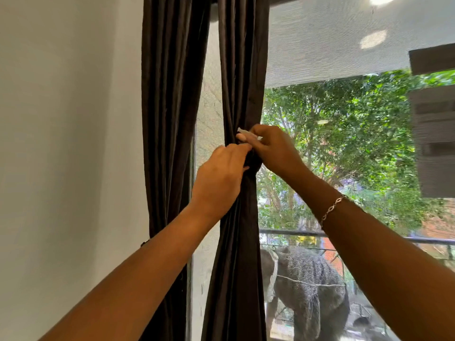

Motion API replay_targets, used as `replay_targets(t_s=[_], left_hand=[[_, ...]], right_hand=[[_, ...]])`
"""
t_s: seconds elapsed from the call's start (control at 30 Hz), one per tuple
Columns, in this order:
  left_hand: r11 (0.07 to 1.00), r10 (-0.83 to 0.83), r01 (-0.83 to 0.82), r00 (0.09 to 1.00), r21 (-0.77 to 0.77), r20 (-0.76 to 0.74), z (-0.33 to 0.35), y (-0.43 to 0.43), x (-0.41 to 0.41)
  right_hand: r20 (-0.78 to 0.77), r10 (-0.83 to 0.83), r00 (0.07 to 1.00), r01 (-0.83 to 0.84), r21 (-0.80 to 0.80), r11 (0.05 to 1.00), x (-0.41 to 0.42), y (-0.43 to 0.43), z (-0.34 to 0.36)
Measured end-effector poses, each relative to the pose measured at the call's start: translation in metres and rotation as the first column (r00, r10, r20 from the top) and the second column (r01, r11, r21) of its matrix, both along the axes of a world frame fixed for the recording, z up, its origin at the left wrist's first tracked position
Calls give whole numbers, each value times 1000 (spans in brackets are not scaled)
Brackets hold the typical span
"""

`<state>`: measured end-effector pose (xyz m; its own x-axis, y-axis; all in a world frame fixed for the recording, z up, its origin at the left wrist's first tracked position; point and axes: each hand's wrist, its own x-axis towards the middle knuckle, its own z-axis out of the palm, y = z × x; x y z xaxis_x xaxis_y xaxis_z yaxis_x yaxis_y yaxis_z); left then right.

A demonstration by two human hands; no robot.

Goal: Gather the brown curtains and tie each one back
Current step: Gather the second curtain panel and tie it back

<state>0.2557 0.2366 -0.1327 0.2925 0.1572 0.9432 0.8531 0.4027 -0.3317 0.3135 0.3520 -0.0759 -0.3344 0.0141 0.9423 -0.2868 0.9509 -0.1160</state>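
One curtain (242,70) gripped by left hand (219,175), right hand (273,150), window (344,131) behind

White wall (61,143), leafy trees (344,131), grey garment (310,279) outside.

Both forearms show bare along their whole visible length, as do the left hand (221,175) and the right hand (273,148). The right wrist wears a slim silver-coloured bracelet (332,209) of open, pointed-oval links joined end to end. The fingers (243,138) of the right hand carry long nails painted in a pale, almost white shade. A small dark band (145,242) shows at the outer edge of the left forearm, with too little visible to tell what it is.
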Motion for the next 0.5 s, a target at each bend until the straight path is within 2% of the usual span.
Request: replay_targets(t_s=[0.1,0.2,0.33,0.43,0.5], left_hand=[[997,81,-80,986,12,-145,2,-5,-2],[992,87,-98,989,-85,-119,5,-14,-1],[949,116,-140,988,-283,-100,15,-24,3],[942,145,-117,987,-316,69,23,-25,5],[947,58,46,950,-318,308,28,-24,9]], right_hand=[[23,31,999,-30,-61,998,-1,-4,4],[59,160,985,-151,-143,978,-1,-3,4],[23,135,991,-133,-55,990,-2,2,-2],[7,168,986,-167,-34,985,0,5,-4],[28,206,978,-204,-54,977,2,5,-5]])
